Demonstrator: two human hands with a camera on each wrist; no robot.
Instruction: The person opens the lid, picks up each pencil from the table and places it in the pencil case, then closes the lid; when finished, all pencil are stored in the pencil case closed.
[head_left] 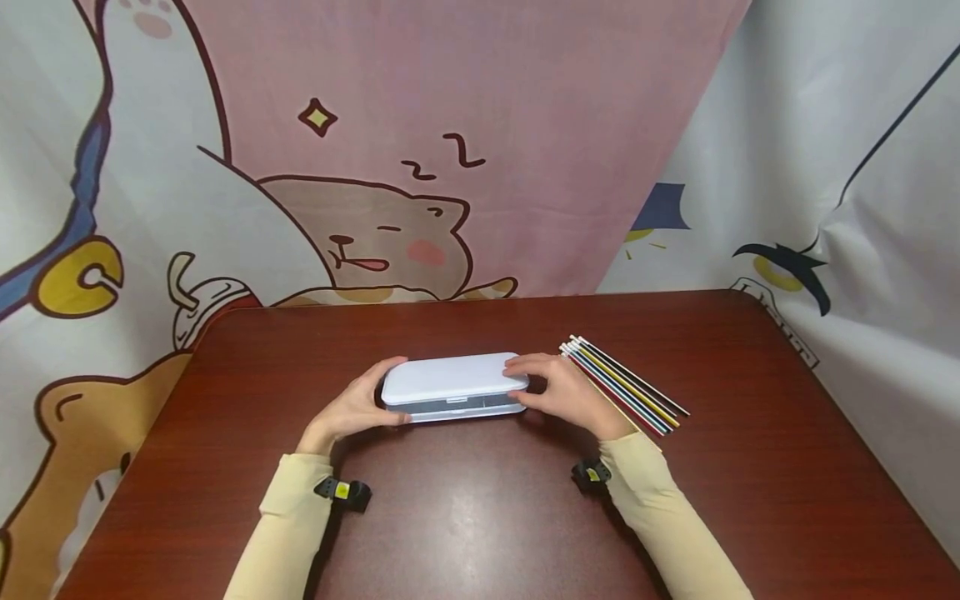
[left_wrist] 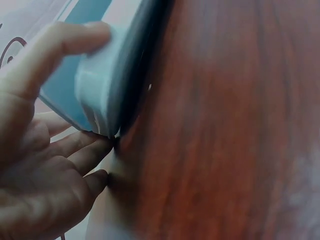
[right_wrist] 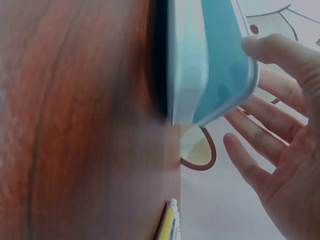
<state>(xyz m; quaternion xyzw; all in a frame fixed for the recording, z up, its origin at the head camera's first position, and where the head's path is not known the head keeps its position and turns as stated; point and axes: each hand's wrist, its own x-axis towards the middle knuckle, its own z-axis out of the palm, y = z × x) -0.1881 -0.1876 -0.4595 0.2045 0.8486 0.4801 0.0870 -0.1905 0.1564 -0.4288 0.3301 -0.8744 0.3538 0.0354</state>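
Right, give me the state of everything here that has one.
White case: right way up, lid on top; whether fully shut, I can't tell.
Pencils: lying bunched on the table, beside the right wrist.
Left hand: gripping the case's left end, thumb in front.
Right hand: thumb and fingers holding the lid's right end.
Wrist cameras: worn, one per wrist.

Two hand-drawn letters, a smaller Z point(head_left: 417, 171) at left and a larger Z point(head_left: 462, 152) at right, are printed in dark brown on the pink part of the cloth backdrop point(head_left: 570, 117), above a cartoon animal point(head_left: 375, 237) with closed eyes. Far right, a strip of outlined, letter-like marks point(head_left: 777, 323) is too small to read.
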